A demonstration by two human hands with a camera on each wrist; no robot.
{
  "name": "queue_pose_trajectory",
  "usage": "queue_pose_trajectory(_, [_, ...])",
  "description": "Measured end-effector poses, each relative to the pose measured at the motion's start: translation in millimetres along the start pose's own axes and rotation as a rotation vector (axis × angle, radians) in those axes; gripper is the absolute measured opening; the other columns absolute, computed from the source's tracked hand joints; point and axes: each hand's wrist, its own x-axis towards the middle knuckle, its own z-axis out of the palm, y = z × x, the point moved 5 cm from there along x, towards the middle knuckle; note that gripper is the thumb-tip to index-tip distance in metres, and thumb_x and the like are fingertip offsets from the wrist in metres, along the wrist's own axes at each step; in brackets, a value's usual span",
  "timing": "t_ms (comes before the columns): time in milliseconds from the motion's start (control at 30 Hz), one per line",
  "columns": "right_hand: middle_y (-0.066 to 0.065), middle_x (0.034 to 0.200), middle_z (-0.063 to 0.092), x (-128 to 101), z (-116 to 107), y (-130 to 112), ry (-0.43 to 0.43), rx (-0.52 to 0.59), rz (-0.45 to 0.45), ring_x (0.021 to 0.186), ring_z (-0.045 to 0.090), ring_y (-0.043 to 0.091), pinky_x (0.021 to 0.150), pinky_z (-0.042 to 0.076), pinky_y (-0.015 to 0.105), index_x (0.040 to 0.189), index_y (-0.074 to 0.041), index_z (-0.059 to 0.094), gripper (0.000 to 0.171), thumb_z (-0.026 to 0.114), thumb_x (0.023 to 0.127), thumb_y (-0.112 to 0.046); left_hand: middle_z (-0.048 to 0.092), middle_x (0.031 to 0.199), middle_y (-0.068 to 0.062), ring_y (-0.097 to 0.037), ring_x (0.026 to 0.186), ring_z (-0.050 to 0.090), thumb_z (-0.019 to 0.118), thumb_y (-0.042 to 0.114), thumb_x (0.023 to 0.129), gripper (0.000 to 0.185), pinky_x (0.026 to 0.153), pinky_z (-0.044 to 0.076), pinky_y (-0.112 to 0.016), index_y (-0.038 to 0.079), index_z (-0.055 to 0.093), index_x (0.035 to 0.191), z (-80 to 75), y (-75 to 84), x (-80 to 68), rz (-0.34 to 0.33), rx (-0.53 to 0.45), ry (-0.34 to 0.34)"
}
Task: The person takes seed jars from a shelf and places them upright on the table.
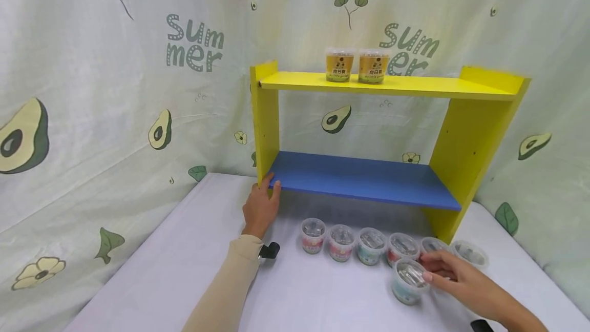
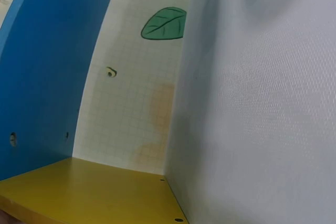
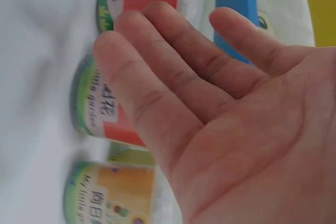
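Item under inspection: a clear plastic cup with a teal label (image 1: 407, 293), standing lower right of centre in the head view, in front of the row. The right hand (image 1: 458, 278) is at its right side, thumb tip at the rim; firm contact cannot be confirmed. In the right wrist view the fingers (image 3: 184, 80) are extended and slightly parted, with nothing in the visible palm.

Step in hand, as judged: positioning this single cup by hand; whether it is being taken or released cannot be determined. Lifting it would call for the fingers to close opposite the thumb, clear of the row behind.

Directly behind stands a row of six clear plastic cups with coloured labels (image 1: 371, 254); the right fingertips overlap its fifth cup from the left.

Beyond is a yellow-and-blue board shelf unit (image 1: 364, 174). The left hand (image 1: 261, 206) touches its lower left corner, thumb and index finger apart; any curl of the other fingers cannot be told. Two clear cups with yellow labels (image 1: 339, 67) stand on the top board. A white-covered table (image 1: 322, 301) supports the arrangement.
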Motion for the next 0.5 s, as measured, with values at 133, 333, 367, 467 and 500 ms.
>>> queue_pose_trajectory(133, [0.017, 0.125, 0.061, -4, -7, -3, 0.009, -0.005, 0.02, 0.102, 0.064, 0.023, 0.078, 0.055, 0.029, 0.134, 0.012, 0.048, 0.048, 0.057, 0.104, -0.025, 0.059, 0.112, -0.016, -0.033, 0.088, 0.063, 0.036, 0.061, 0.102, 0.057, 0.072, 0.05, -0.052, 0.03, 0.051, 0.147, -1.0, 2.3, 0.2, -0.001, 0.004, 0.02])
queue_pose_trajectory(333, [0.022, 0.121, 0.063, -9, -21, -13, 0.066, -0.006, -0.039, 0.094, 0.068, 0.019, 0.074, 0.057, 0.032, 0.132, 0.015, 0.047, 0.045, 0.053, 0.105, -0.021, 0.058, 0.112, -0.016, -0.035, 0.09, 0.064, 0.034, 0.062, 0.102, 0.056, 0.074, 0.049, -0.055, 0.031, 0.053, 0.144, -0.7, 8.8, 3.4, -0.01, -0.044, 0.027])
queue_pose_trajectory(367, [0.022, 0.12, 0.063, -9, -22, -16, 0.081, -0.01, -0.043, 0.093, 0.068, 0.019, 0.073, 0.057, 0.032, 0.132, 0.015, 0.047, 0.045, 0.053, 0.105, -0.021, 0.058, 0.112, -0.016, -0.035, 0.09, 0.064, 0.033, 0.063, 0.102, 0.057, 0.073, 0.049, -0.055, 0.031, 0.054, 0.144, -0.2, 8.6, 3.6, -0.016, -0.04, 0.027])
queue_pose_trajectory(467, [0.02, 0.117, 0.064, -7, -24, -24, 0.133, -0.033, -0.044, 0.091, 0.067, 0.02, 0.074, 0.057, 0.031, 0.13, 0.013, 0.05, 0.044, 0.055, 0.104, -0.023, 0.059, 0.111, -0.017, -0.037, 0.09, 0.064, 0.031, 0.067, 0.1, 0.061, 0.072, 0.049, -0.056, 0.031, 0.054, 0.144, -1.1, 7.9, 2.3, -0.031, -0.011, 0.032])
queue_pose_trajectory(500, [0.019, 0.116, 0.065, -7, -25, -28, 0.152, -0.039, -0.039, 0.09, 0.067, 0.02, 0.074, 0.057, 0.031, 0.129, 0.012, 0.051, 0.044, 0.056, 0.104, -0.024, 0.059, 0.11, -0.017, -0.037, 0.089, 0.064, 0.031, 0.067, 0.1, 0.061, 0.072, 0.049, -0.055, 0.032, 0.054, 0.144, -1.6, 7.8, 1.8, -0.032, 0.002, 0.033])
